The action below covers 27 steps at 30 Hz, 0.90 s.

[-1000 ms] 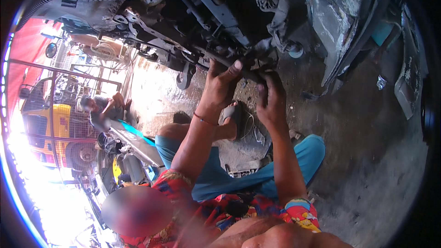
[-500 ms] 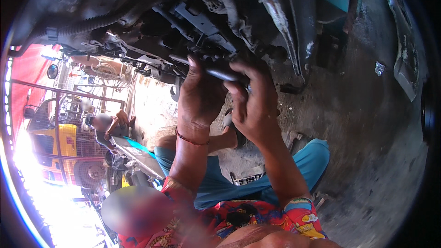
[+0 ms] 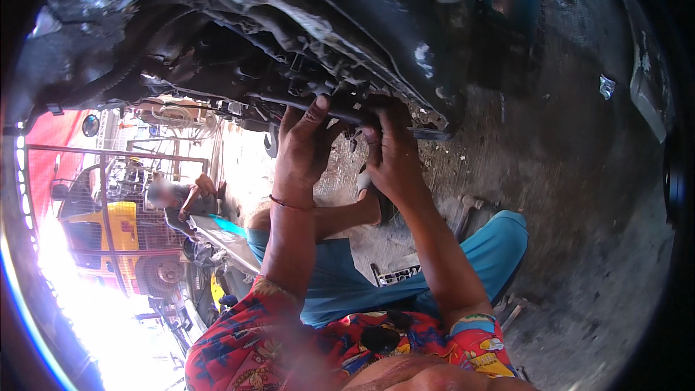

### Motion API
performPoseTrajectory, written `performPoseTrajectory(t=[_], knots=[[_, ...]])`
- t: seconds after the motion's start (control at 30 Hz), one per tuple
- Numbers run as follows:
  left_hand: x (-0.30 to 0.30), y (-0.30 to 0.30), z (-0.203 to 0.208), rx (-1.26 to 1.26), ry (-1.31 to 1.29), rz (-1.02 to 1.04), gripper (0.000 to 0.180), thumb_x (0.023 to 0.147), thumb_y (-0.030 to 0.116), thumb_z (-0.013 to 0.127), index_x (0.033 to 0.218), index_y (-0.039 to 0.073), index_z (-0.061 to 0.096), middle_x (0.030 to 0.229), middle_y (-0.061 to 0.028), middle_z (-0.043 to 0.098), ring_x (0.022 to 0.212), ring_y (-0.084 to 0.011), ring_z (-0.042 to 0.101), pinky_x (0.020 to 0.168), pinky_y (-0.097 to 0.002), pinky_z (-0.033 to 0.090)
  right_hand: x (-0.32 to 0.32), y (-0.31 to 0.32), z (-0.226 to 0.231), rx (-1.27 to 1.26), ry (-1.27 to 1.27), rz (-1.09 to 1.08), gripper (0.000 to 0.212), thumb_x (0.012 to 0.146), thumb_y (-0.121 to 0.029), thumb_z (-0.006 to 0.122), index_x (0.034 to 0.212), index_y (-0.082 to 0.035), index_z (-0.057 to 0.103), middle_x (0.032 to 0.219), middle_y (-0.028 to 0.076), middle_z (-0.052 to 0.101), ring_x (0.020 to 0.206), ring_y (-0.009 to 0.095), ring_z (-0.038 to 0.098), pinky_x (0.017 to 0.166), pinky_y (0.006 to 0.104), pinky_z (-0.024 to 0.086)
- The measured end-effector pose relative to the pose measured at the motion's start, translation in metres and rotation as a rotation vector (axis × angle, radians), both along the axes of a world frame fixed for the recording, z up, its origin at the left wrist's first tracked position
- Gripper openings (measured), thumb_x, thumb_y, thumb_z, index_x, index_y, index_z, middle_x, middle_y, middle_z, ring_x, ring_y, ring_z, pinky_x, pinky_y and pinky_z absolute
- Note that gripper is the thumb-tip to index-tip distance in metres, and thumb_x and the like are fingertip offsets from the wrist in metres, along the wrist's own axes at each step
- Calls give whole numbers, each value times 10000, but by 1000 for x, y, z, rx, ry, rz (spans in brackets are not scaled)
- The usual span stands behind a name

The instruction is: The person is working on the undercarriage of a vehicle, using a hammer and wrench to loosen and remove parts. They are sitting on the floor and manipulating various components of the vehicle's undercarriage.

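Note:
The dark, greasy underside of a vehicle (image 3: 239,65) fills the top of the view, with hoses, brackets and a long painted edge. Both hands are raised to a dark, rounded bar (image 3: 352,113) running crosswise beneath it. My left hand (image 3: 302,146) is closed at the bar's left part, its thumb pressed along the front. Around the right part curl the fingers of my right hand (image 3: 394,148), with the thumb underneath. Whether the bar is fixed to the vehicle cannot be seen; its ends are lost in shadow.
A hammer-like tool (image 3: 467,211) lies on the concrete floor (image 3: 579,246) by my right knee. Near my legs is a slotted dark part (image 3: 398,275). A foil scrap (image 3: 607,87) lies far right. At left, another person (image 3: 181,206) sits near a yellow vehicle (image 3: 119,235) behind mesh.
My view has shifted, so the vehicle's underside sits lower and its edge slants further left. Both hands stay on the bar, with the right fingers lying a little lower along it.

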<state>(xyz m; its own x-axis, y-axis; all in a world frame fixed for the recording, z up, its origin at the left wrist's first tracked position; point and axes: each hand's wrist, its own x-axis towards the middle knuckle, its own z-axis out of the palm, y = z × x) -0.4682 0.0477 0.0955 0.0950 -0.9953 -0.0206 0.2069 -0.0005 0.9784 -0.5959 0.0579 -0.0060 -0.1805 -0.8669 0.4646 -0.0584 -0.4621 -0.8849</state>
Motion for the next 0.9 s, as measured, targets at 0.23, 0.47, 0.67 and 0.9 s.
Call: performPoseTrajectory(t=[0.23,0.47,0.67,0.9], knots=[[18,-14,-17,-42,-279,77,494,991,89,723,1448,64,540,1390,-126,627,1263,-301,626,1009,-494,561,20,-25,-37,-210,307,-234,391,973,-187,700,1342,-100,606,1282,242,607,1140,453,625,949,536,506],[22,-13,-24,-113,-225,-24,541,1006,167,733,1484,41,513,1431,-134,610,1333,-307,584,1122,-522,488,8,-22,-31,-232,357,-138,422,945,-227,739,1310,-54,618,1265,238,597,1114,436,623,929,542,497],[29,-1,-25,-104,122,-218,567,1015,314,714,1481,49,530,1460,-130,602,1376,-309,548,1156,-509,449,-14,10,15,-128,229,-98,452,914,-244,789,1254,-8,607,1326,257,531,1115,453,608,925,559,494],[13,31,-1,-168,415,-229,641,1054,479,623,1480,20,487,1339,-125,626,1234,-281,594,1057,-449,505,-42,35,86,-203,140,100,384,901,-328,810,1001,-24,598,1146,163,531,865,300,666,585,397,553]])
